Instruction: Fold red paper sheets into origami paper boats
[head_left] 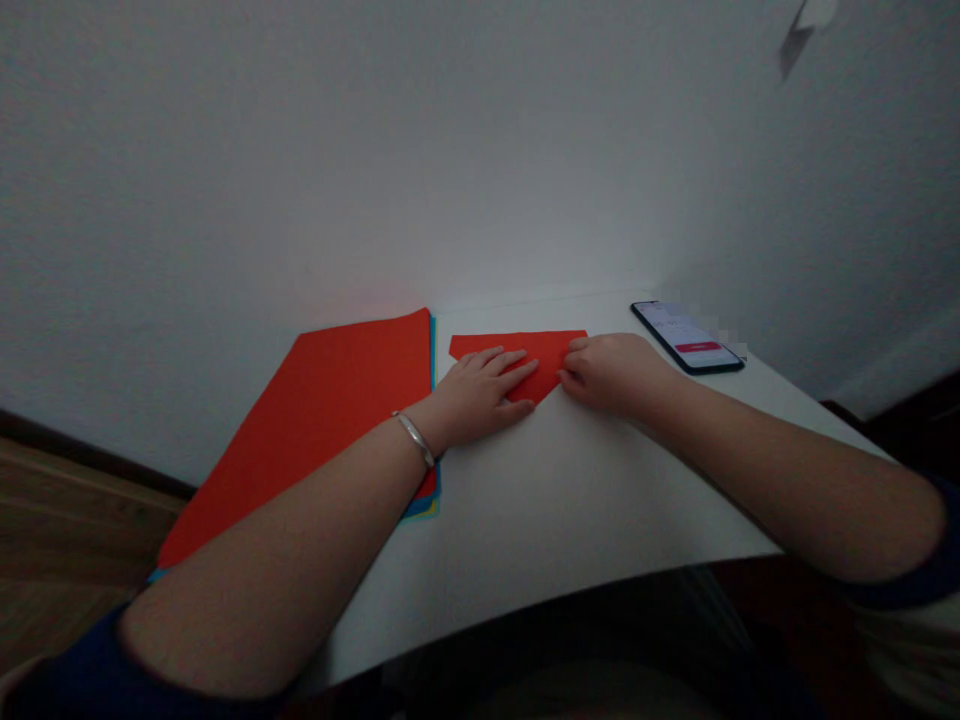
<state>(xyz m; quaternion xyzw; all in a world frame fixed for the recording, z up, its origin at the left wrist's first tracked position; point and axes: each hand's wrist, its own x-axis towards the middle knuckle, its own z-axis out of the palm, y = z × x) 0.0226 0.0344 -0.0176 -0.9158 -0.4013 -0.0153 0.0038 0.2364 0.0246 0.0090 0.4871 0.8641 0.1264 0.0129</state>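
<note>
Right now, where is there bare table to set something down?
Widest: the table between the paper stack and right forearm. A smaller patch lies beyond the right hand, between the small red paper and phone. Crowded: left, where the stack lies, and the small red paper, under the left hand.

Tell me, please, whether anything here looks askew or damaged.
I see no spill or damage, but the stack of coloured sheets at the left is slightly askew: blue and yellow edges peek out from under the red top sheet.

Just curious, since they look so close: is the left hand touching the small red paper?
Touching. The head view shows the left hand laid over the small red paper, its spread fingers flat across it.
</note>
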